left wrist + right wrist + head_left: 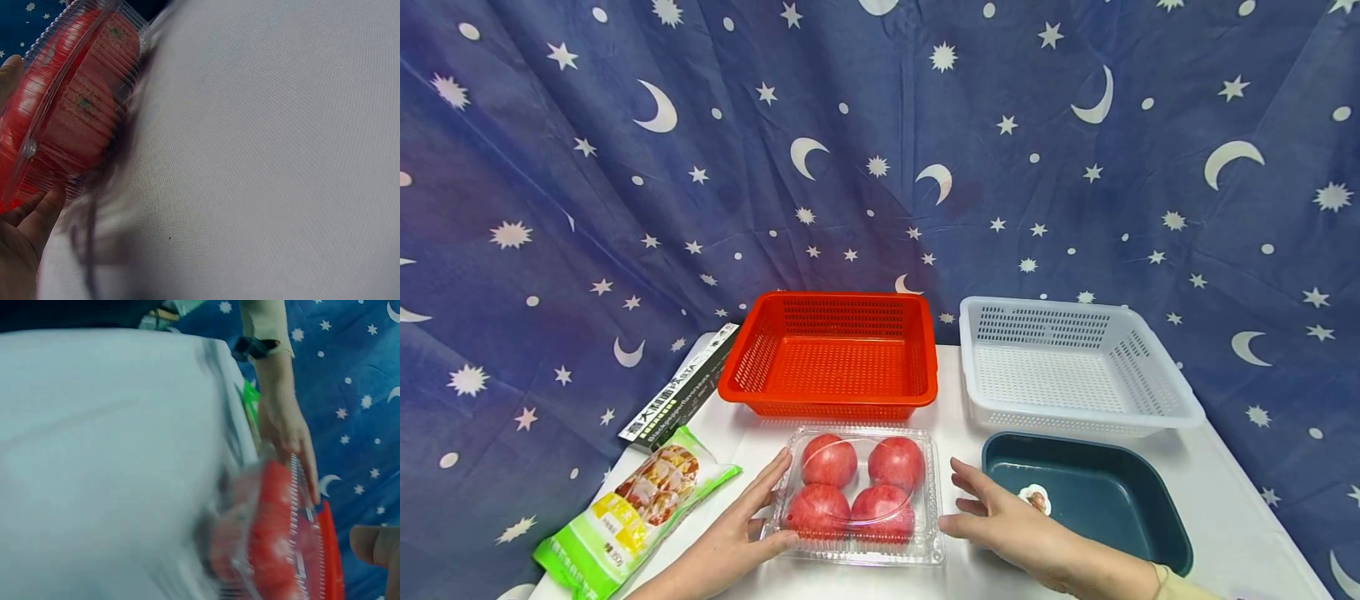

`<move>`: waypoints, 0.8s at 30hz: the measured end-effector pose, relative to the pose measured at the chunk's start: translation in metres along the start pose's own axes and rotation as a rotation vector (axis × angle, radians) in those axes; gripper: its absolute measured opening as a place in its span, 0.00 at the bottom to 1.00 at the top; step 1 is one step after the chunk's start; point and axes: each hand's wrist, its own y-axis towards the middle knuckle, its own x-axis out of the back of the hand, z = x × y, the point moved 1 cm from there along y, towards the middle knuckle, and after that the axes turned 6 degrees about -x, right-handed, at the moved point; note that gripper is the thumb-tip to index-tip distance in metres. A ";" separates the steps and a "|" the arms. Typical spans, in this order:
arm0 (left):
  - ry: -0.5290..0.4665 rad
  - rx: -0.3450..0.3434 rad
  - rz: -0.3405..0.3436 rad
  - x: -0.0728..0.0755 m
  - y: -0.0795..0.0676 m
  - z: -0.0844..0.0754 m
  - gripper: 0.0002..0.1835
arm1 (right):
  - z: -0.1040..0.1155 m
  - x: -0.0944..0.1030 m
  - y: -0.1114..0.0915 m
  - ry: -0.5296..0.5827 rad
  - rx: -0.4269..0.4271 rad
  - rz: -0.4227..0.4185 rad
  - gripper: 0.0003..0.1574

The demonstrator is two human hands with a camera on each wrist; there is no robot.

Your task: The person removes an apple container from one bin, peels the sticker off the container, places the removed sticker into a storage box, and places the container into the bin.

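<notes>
A clear plastic clamshell box of several round red fruits sits at the front middle of the white table. Against its left side lies my left hand, fingers extended along the edge and thumb by the front left corner. The left wrist view shows those fingers touching the box's ribbed wall. My right hand hovers just right of the box, apart from it, its fingers loosely bent and holding nothing. In the right wrist view only a fingertip of it shows at the right edge.
Behind the box stands a red basket, with a white basket to its right. A dark blue tray holding a small white-and-brown item is at right. At left lie a green food bag and a black pasta box.
</notes>
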 end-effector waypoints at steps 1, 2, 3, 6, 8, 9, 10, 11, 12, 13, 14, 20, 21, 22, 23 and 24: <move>0.000 0.000 0.000 0.000 0.000 0.000 0.49 | -0.003 -0.003 0.002 0.042 -0.021 0.003 0.57; 0.000 0.000 0.001 0.000 0.000 0.000 0.49 | -0.006 -0.006 0.004 0.080 -0.046 0.003 0.58; 0.001 0.001 0.000 0.000 0.000 0.000 0.49 | -0.009 -0.009 0.007 0.108 -0.067 -0.004 0.58; -0.002 -0.008 -0.002 0.000 0.000 0.000 0.49 | -0.016 -0.016 0.014 0.149 -0.103 -0.039 0.58; -0.014 -0.021 0.000 0.000 0.000 0.000 0.49 | -0.020 -0.020 0.018 0.165 -0.130 -0.057 0.59; -0.020 -0.029 -0.001 -0.001 0.000 0.001 0.49 | -0.022 -0.022 0.020 0.174 -0.144 -0.067 0.59; -0.027 -0.035 -0.001 -0.001 0.000 0.001 0.49 | -0.023 -0.024 0.022 0.186 -0.156 -0.075 0.59; -0.031 -0.040 -0.002 -0.001 0.000 0.001 0.49 | -0.024 -0.026 0.024 0.199 -0.173 -0.083 0.59; -0.034 -0.045 -0.002 -0.001 0.000 0.001 0.49 | -0.025 -0.028 0.026 0.213 -0.185 -0.092 0.59; -0.038 -0.048 -0.002 -0.001 0.000 0.002 0.49 | -0.026 -0.030 0.028 0.228 -0.194 -0.098 0.60; -0.038 -0.046 -0.003 -0.001 0.000 0.002 0.49 | -0.026 -0.031 0.029 0.243 -0.202 -0.108 0.60; -0.027 -0.014 -0.001 -0.001 0.000 0.001 0.49 | -0.026 -0.037 0.039 0.315 -0.278 -0.136 0.64; -0.028 -0.010 -0.001 -0.001 0.000 0.001 0.49 | -0.026 -0.038 0.041 0.325 -0.291 -0.136 0.65; -0.029 -0.007 -0.001 -0.001 0.000 0.001 0.49 | -0.027 -0.039 0.043 0.336 -0.303 -0.134 0.65; -0.030 -0.007 0.000 -0.001 0.000 0.001 0.49 | -0.027 -0.040 0.044 0.345 -0.309 -0.131 0.65; -0.034 -0.006 0.000 -0.001 0.000 0.001 0.49 | -0.028 -0.040 0.046 0.353 -0.313 -0.128 0.64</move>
